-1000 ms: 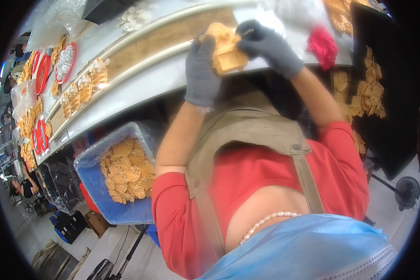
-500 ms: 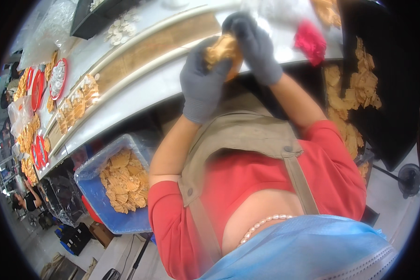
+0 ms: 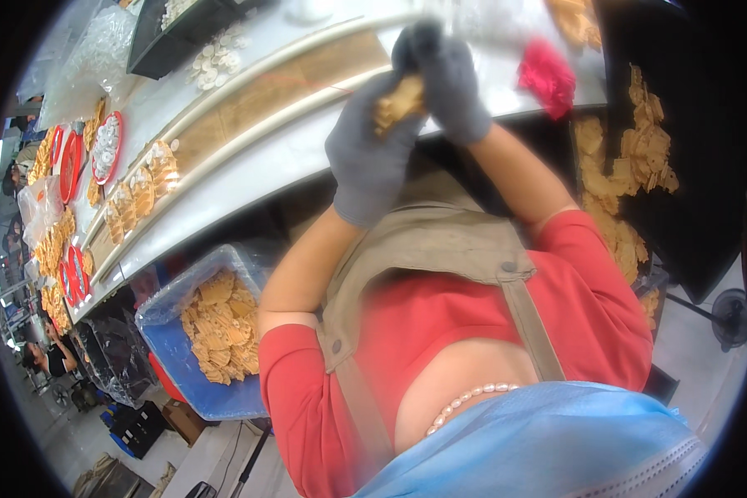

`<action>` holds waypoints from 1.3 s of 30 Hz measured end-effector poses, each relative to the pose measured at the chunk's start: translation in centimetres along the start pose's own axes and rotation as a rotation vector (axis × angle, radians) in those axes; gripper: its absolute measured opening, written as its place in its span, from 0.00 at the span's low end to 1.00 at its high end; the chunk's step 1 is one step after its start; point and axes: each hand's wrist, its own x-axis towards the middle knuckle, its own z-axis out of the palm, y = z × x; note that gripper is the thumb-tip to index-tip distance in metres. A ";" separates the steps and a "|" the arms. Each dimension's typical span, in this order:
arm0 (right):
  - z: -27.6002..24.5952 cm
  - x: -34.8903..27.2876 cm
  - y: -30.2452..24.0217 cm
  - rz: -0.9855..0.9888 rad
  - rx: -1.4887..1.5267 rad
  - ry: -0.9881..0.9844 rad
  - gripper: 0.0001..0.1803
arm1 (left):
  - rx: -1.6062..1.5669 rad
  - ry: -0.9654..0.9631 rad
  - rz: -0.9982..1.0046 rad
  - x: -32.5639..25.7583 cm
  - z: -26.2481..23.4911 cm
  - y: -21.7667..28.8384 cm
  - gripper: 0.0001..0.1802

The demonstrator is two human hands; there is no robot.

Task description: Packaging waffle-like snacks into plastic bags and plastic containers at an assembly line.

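Note:
A tan-orange moulded piece (image 3: pixel 400 105) is held up over the near edge of the white table. My left hand (image 3: pixel 368 153), in a grey glove, is closed round it from the left and hides much of it. Against the piece's right side is my right hand (image 3: pixel 454 87), also in a grey glove. Its fingers curl together at the top, darker and blurred by motion, and whatever they pinch is hidden. Beyond both hands runs a work strip with white rails (image 3: pixel 299 104) and a brown bed.
Similar tan pieces (image 3: pixel 144 192) stand along the strip at left, by red trays (image 3: pixel 71 166). White round parts (image 3: pixel 217 62) lie near a black box (image 3: pixel 166 46). A pink cloth bundle (image 3: pixel 548 77) sits at right. Below the table is a blue bin (image 3: pixel 162 340) of pieces.
The tan piece has turned in my hands and less of it shows. My left hand has rolled further over it, and the right has shifted slightly left and nearer.

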 end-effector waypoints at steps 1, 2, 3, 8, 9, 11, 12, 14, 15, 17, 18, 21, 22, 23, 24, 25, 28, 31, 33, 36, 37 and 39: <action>-0.7 0.5 -0.1 0.002 0.039 -0.039 0.35 | -0.080 0.022 0.010 0.2 0.0 0.0 0.23; -1.6 1.1 0.7 -0.033 0.190 -0.123 0.38 | -0.183 0.066 0.000 0.4 -0.1 0.2 0.24; -2.0 1.1 0.7 -0.087 0.233 -0.054 0.36 | -0.285 0.111 -0.010 0.7 -0.4 0.3 0.26; -1.9 -2.4 -0.4 0.260 0.140 -0.263 0.23 | -0.528 0.151 -0.092 2.1 -1.5 2.0 0.32; -1.9 -2.6 0.0 0.201 0.117 -0.229 0.24 | -0.489 0.063 -0.170 2.1 -2.1 2.4 0.30; -2.5 -2.9 -0.7 0.094 -0.120 -0.230 0.23 | -0.266 -0.017 -0.274 2.2 -2.9 2.8 0.27; -2.8 -3.1 -0.9 0.042 -0.239 -0.229 0.22 | -0.153 -0.059 -0.324 2.3 -2.9 3.0 0.26; -3.2 -3.2 -0.2 -0.146 -0.210 -0.166 0.22 | -0.101 -0.083 -0.197 2.0 -2.1 3.4 0.22; -3.4 -3.3 0.0 -0.241 -0.198 -0.133 0.23 | -0.040 -0.113 -0.104 1.6 -1.8 3.0 0.22; -2.8 -3.5 -0.1 -0.280 -0.125 0.011 0.23 | 0.093 -0.124 0.008 0.8 -1.2 2.5 0.21; -2.4 -3.5 -0.3 -0.300 -0.090 0.084 0.23 | 0.116 -0.129 0.017 0.5 -1.1 2.6 0.20; -2.6 -3.8 -1.0 -0.273 -0.133 0.025 0.24 | 0.167 -0.152 0.064 0.3 -0.6 3.0 0.18; -2.5 -3.9 -1.1 -0.257 -0.135 0.006 0.24 | 0.177 -0.168 0.093 0.2 -0.6 3.0 0.18; -2.5 -4.0 -1.2 -0.269 -0.144 0.013 0.24 | 0.187 -0.184 0.121 0.2 -0.5 2.9 0.17; -2.4 -4.1 -1.5 -0.281 -0.153 0.020 0.24 | 0.197 -0.176 0.131 0.0 -0.3 3.0 0.17; -2.4 -4.1 -1.6 -0.296 -0.163 0.027 0.24 | 0.207 -0.167 0.144 -0.1 -0.1 3.0 0.17; -2.4 -3.7 -1.5 -0.303 -0.186 0.045 0.24 | 0.213 -0.098 0.198 -0.2 0.6 2.8 0.18; -2.4 -3.4 -2.1 -0.283 -0.286 0.006 0.37 | 0.245 -0.058 0.276 0.3 0.8 2.7 0.18; -2.5 -2.8 -1.5 -0.367 -0.159 0.058 0.28 | 0.241 -0.045 0.290 0.6 1.0 2.8 0.17; -2.9 -2.4 -1.4 -0.403 -0.112 0.002 0.24 | 0.211 -0.022 0.263 0.4 0.8 3.3 0.17; -3.0 -2.4 -1.5 -0.396 -0.122 -0.038 0.24 | 0.219 -0.020 0.264 0.4 0.6 3.5 0.17; -3.0 -2.6 -1.6 -0.381 -0.148 -0.027 0.24 | 0.211 -0.017 0.270 0.3 0.6 3.6 0.17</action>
